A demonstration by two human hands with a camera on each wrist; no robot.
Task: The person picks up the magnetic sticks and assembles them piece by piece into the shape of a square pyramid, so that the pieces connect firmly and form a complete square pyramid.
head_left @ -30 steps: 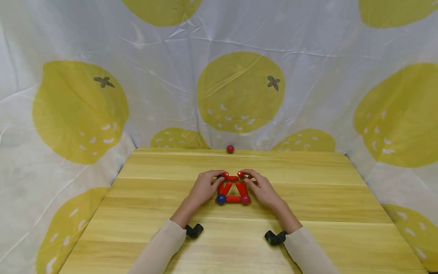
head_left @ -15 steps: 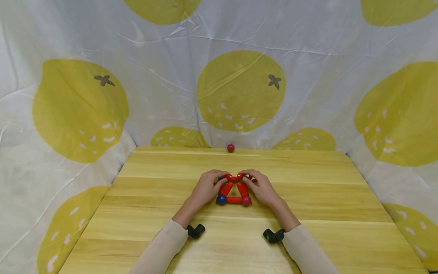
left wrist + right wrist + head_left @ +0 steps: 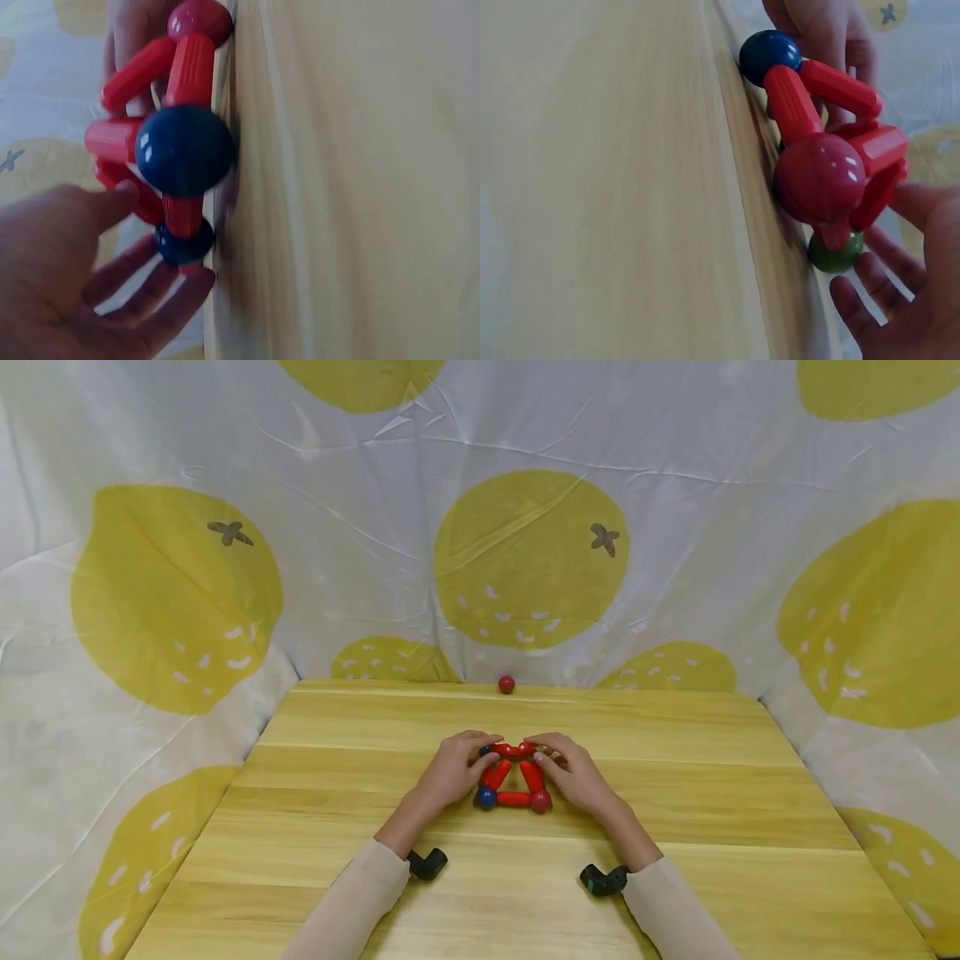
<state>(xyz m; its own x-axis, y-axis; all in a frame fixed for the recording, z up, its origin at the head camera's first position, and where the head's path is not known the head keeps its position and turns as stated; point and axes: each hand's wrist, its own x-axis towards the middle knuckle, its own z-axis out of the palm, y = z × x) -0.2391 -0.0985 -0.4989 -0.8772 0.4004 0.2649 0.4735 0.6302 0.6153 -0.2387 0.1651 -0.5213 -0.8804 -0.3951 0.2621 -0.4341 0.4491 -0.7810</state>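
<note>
A frame of red magnetic rods and balls stands on the wooden table. Its front corners are a blue ball [image 3: 486, 798] and a dark red ball [image 3: 540, 800], joined by a red rod [image 3: 513, 798]. At the back are another blue ball [image 3: 184, 240] and a green ball [image 3: 836, 251]. From each front ball a rod leans up and inward. My left hand [image 3: 453, 768] pinches the back-left leaning rod [image 3: 146, 210], fingers beside the rear blue ball. My right hand [image 3: 573, 772] pinches the back-right rod [image 3: 877, 196] above the green ball. The rods' upper ends come close together.
A loose red ball [image 3: 507, 685] lies at the table's [image 3: 360, 710] far edge, against a lemon-print curtain [image 3: 360, 527]. Black wrist cameras hang by the left cuff [image 3: 429, 864] and the right cuff [image 3: 603, 880].
The upper ends of the two pinched back rods have tilted inward, from well apart to nearly meeting in the middle. Both hands have stayed in almost the same place; the front rods look unchanged.
</note>
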